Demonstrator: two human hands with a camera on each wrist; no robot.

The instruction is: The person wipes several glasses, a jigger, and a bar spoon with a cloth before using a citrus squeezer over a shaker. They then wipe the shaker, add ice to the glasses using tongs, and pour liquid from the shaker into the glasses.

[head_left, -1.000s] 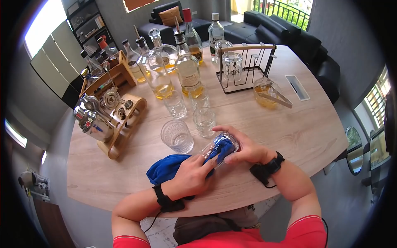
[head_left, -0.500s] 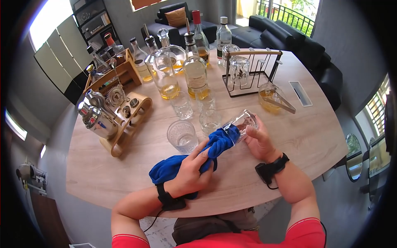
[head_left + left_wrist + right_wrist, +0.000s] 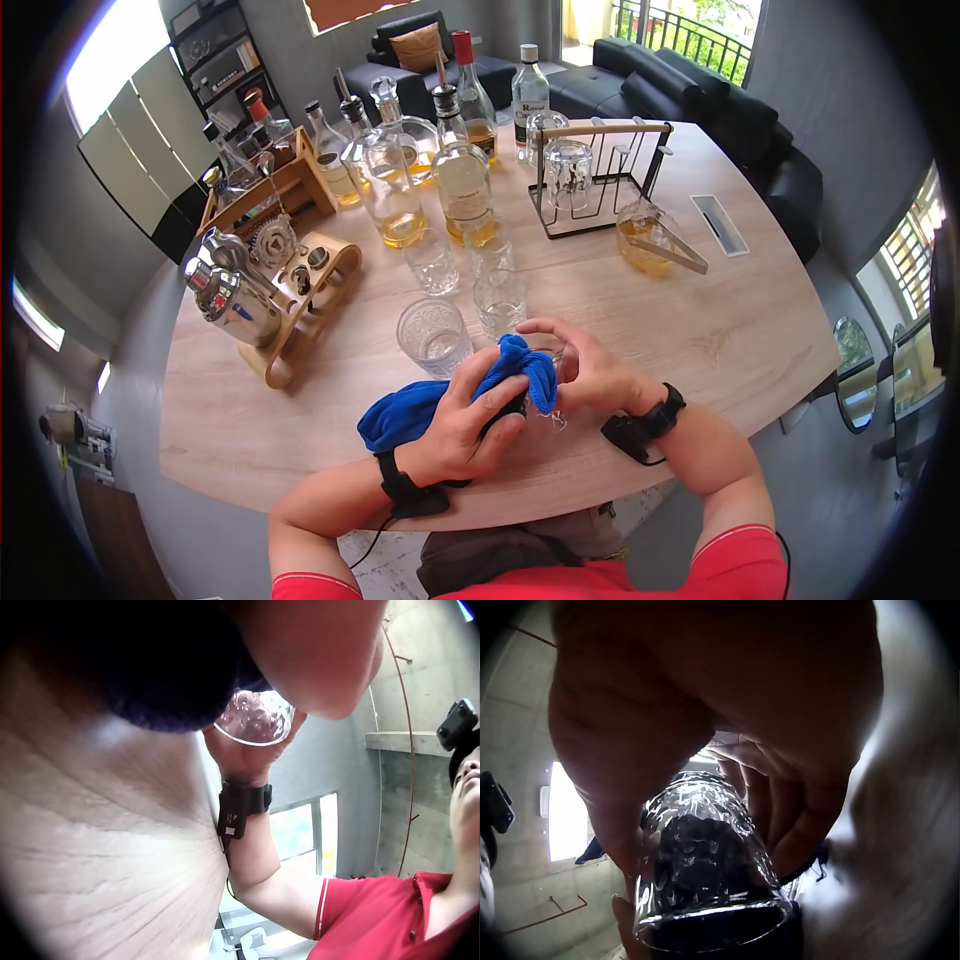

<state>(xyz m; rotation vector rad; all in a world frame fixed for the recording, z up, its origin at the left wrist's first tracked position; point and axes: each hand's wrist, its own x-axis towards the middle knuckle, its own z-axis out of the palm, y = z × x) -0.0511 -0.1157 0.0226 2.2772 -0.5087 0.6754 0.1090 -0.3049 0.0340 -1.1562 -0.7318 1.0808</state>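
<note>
My left hand (image 3: 463,425) grips a bunched blue cloth (image 3: 395,418), whose upper end folds over the fingers while its tail lies on the table. Close beside it, my right hand (image 3: 607,377) holds a clear, dimpled drinking glass (image 3: 705,855), thumb on one side and fingers on the other. The cloth covers much of the glass in the head view. In the right wrist view the glass's rim faces the camera's lower edge, with dark cloth by the opening. A patterned tumbler (image 3: 432,340) and a second glass (image 3: 500,305) stand just beyond the hands.
Two more glasses, one of them a tumbler (image 3: 432,262), stand before several liquor bottles (image 3: 463,185). A wooden bar-tool stand with a shaker (image 3: 235,305) is at left. A wire glass rack (image 3: 590,232) and an amber-filled bowl with tongs (image 3: 648,245) are at right.
The glass moved up and right as the cloth came partly out of it, then came back down toward my left hand. The cloth's end now bunches higher over the left fingers.
</note>
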